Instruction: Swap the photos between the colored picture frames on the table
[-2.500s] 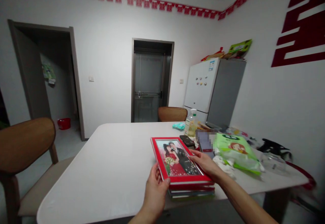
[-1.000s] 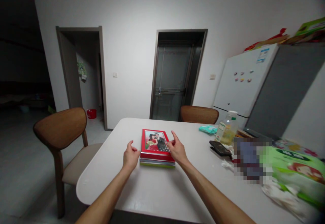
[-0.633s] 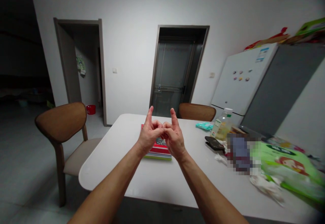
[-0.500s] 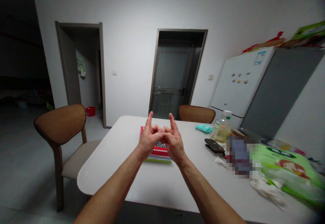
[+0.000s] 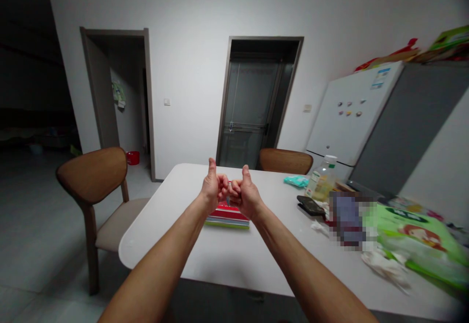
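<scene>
Since half a second ago, your left hand (image 5: 214,187) and right hand (image 5: 247,193) go from pinched shapes, tips together, to thumbs-up fists. Fingers on both are curled in narrow, thumbs upright; knuckles face each other just beside, can't tell if touching. The red-framed picture (image 5: 227,210) sits behind and below your fists, mostly hidden, on top of a flat stack (image 5: 230,225) with grey and green edges, lying on the white tabletop (image 5: 161,203). To your right: teal packet (image 5: 296,181), clear bottle (image 5: 321,180) with yellowish liquid, black item (image 5: 310,205), pixelated object (image 5: 347,218), green packet (image 5: 414,237). Wooden chair (image 5: 93,174) at your left, another chair (image 5: 286,161) at the far side.
</scene>
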A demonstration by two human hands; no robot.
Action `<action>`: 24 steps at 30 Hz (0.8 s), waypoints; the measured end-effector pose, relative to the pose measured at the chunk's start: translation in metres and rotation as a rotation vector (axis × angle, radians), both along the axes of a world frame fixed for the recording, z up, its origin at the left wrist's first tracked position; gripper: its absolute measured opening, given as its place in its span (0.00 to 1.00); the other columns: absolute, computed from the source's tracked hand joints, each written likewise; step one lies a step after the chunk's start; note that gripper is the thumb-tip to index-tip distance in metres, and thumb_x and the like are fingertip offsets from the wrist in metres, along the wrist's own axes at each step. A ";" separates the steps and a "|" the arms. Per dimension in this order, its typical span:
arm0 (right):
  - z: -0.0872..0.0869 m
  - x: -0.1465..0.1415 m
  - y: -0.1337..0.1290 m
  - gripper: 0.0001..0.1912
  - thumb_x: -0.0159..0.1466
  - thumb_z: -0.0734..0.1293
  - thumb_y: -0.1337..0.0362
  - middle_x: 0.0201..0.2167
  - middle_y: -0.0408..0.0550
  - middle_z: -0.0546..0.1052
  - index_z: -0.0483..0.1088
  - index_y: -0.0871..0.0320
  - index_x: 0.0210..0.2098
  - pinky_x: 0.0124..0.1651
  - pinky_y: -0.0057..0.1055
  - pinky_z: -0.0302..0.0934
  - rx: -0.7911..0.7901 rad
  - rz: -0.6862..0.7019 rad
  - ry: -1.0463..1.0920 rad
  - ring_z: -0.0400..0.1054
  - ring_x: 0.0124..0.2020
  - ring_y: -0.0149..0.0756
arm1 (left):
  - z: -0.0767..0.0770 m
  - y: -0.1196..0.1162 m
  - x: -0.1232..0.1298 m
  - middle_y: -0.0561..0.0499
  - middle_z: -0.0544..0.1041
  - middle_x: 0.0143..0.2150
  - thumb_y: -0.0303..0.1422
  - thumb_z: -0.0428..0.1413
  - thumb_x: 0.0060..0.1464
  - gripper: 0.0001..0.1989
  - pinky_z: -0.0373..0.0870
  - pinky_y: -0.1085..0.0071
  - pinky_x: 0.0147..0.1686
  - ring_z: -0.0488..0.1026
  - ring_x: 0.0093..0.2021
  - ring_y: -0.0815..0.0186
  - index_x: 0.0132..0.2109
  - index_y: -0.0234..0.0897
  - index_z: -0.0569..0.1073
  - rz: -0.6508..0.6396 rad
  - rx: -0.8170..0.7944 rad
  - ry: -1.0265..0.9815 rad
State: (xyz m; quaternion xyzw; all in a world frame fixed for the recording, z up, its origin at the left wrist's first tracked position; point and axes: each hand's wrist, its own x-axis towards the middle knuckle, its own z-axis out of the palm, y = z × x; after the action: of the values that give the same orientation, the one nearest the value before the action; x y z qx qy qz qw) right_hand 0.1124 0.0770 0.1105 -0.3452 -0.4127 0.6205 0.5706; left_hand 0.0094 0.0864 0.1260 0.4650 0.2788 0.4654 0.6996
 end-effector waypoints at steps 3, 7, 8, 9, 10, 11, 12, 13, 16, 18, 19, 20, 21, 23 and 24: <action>0.004 -0.007 -0.003 0.31 0.49 0.50 0.36 0.04 0.35 0.51 0.46 0.56 0.10 0.11 0.21 0.33 0.016 -0.024 -0.052 0.39 0.07 0.20 | 0.002 -0.005 -0.001 0.57 0.56 0.07 0.61 0.31 0.44 0.34 0.37 0.79 0.11 0.46 0.08 0.79 0.14 0.36 0.57 -0.012 0.004 0.001; -0.012 -0.012 -0.003 0.31 0.49 0.49 0.36 0.04 0.35 0.51 0.47 0.56 0.10 0.11 0.21 0.32 -0.012 -0.009 -0.143 0.39 0.07 0.20 | -0.016 -0.004 -0.005 0.57 0.56 0.07 0.61 0.30 0.45 0.34 0.36 0.78 0.12 0.46 0.07 0.79 0.13 0.36 0.56 -0.004 -0.020 0.017; -0.017 -0.013 -0.002 0.31 0.50 0.49 0.36 0.04 0.35 0.51 0.47 0.56 0.10 0.11 0.21 0.32 -0.019 -0.004 -0.163 0.38 0.07 0.20 | -0.021 -0.002 -0.005 0.57 0.56 0.07 0.61 0.30 0.45 0.34 0.35 0.78 0.12 0.46 0.07 0.79 0.13 0.36 0.56 0.002 -0.031 0.024; -0.022 -0.013 0.000 0.31 0.50 0.48 0.36 0.04 0.35 0.50 0.47 0.56 0.10 0.11 0.21 0.32 -0.025 -0.008 -0.186 0.38 0.07 0.20 | -0.027 0.000 -0.006 0.57 0.57 0.08 0.61 0.30 0.45 0.34 0.35 0.78 0.12 0.47 0.08 0.79 0.13 0.36 0.56 0.010 -0.044 0.033; -0.027 -0.013 0.003 0.31 0.50 0.48 0.36 0.04 0.35 0.50 0.47 0.56 0.10 0.12 0.21 0.32 -0.027 -0.018 -0.217 0.38 0.07 0.20 | -0.032 0.002 -0.006 0.57 0.57 0.08 0.61 0.31 0.44 0.34 0.36 0.79 0.12 0.47 0.08 0.79 0.13 0.36 0.56 0.018 -0.058 0.043; -0.033 -0.013 0.006 0.31 0.50 0.47 0.36 0.04 0.35 0.50 0.46 0.56 0.09 0.12 0.22 0.33 -0.024 -0.038 -0.260 0.38 0.07 0.20 | -0.038 0.004 -0.006 0.57 0.57 0.08 0.61 0.31 0.43 0.34 0.36 0.79 0.12 0.47 0.08 0.79 0.13 0.36 0.56 0.029 -0.074 0.056; -0.039 -0.011 0.010 0.31 0.51 0.46 0.36 0.04 0.35 0.50 0.46 0.55 0.09 0.12 0.23 0.34 -0.012 -0.074 -0.322 0.39 0.07 0.21 | -0.044 0.006 -0.007 0.57 0.56 0.08 0.62 0.31 0.43 0.34 0.36 0.79 0.12 0.47 0.08 0.79 0.13 0.36 0.56 0.043 -0.093 0.072; -0.046 -0.009 0.015 0.31 0.52 0.44 0.37 0.05 0.36 0.50 0.46 0.55 0.09 0.13 0.24 0.36 0.009 -0.128 -0.409 0.40 0.07 0.22 | -0.051 0.008 -0.008 0.58 0.56 0.07 0.62 0.32 0.42 0.34 0.36 0.79 0.12 0.46 0.08 0.79 0.13 0.36 0.56 0.059 -0.112 0.089; -0.068 0.005 0.031 0.31 0.55 0.45 0.41 0.09 0.42 0.59 0.54 0.57 0.09 0.19 0.26 0.48 0.153 -0.353 -0.840 0.52 0.13 0.26 | -0.077 0.014 -0.013 0.60 0.53 0.07 0.63 0.35 0.40 0.33 0.35 0.79 0.12 0.45 0.08 0.79 0.14 0.36 0.55 0.124 -0.178 0.150; -0.083 0.015 0.040 0.25 0.55 0.53 0.45 0.19 0.46 0.68 0.65 0.58 0.17 0.28 0.29 0.53 0.313 -0.441 -1.236 0.61 0.23 0.32 | -0.098 0.017 -0.016 0.60 0.55 0.07 0.63 0.38 0.39 0.32 0.36 0.80 0.13 0.46 0.08 0.80 0.14 0.36 0.56 0.169 -0.223 0.195; -0.089 0.020 0.044 0.19 0.53 0.59 0.48 0.26 0.48 0.71 0.68 0.58 0.24 0.32 0.30 0.54 0.382 -0.446 -1.411 0.63 0.29 0.35 | -0.107 0.018 -0.016 0.59 0.56 0.08 0.62 0.40 0.39 0.31 0.38 0.80 0.13 0.47 0.08 0.80 0.15 0.35 0.57 0.189 -0.240 0.215; -0.094 0.023 0.046 0.15 0.50 0.63 0.52 0.31 0.49 0.71 0.69 0.57 0.30 0.36 0.32 0.53 0.434 -0.432 -1.545 0.62 0.34 0.37 | -0.116 0.019 -0.016 0.59 0.58 0.09 0.61 0.43 0.39 0.31 0.40 0.80 0.13 0.49 0.08 0.79 0.16 0.35 0.59 0.204 -0.251 0.227; -0.097 0.025 0.047 0.15 0.48 0.66 0.57 0.35 0.49 0.70 0.68 0.57 0.35 0.38 0.33 0.53 0.464 -0.411 -1.633 0.61 0.38 0.39 | -0.124 0.019 -0.015 0.58 0.60 0.10 0.59 0.46 0.39 0.29 0.43 0.80 0.13 0.52 0.09 0.78 0.18 0.34 0.61 0.215 -0.252 0.231; -0.101 0.025 0.043 0.15 0.48 0.66 0.64 0.37 0.50 0.69 0.68 0.56 0.36 0.41 0.34 0.52 0.483 -0.374 -1.696 0.60 0.40 0.40 | -0.135 0.017 -0.011 0.54 0.66 0.14 0.56 0.51 0.39 0.27 0.51 0.79 0.14 0.60 0.12 0.75 0.23 0.32 0.65 0.229 -0.235 0.219; -0.102 0.024 0.040 0.13 0.48 0.65 0.67 0.37 0.49 0.69 0.68 0.56 0.35 0.42 0.34 0.51 0.497 -0.357 -1.698 0.60 0.40 0.39 | -0.139 0.016 -0.007 0.52 0.68 0.17 0.54 0.52 0.38 0.26 0.55 0.78 0.16 0.63 0.15 0.73 0.26 0.31 0.67 0.234 -0.218 0.205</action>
State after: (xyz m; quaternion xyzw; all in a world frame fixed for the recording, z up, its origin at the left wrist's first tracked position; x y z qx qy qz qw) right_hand 0.1363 0.1165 0.0084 -0.6127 -0.7576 -0.0481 0.2197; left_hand 0.0020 0.1020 -0.0131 0.3959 0.4496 0.4609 0.6548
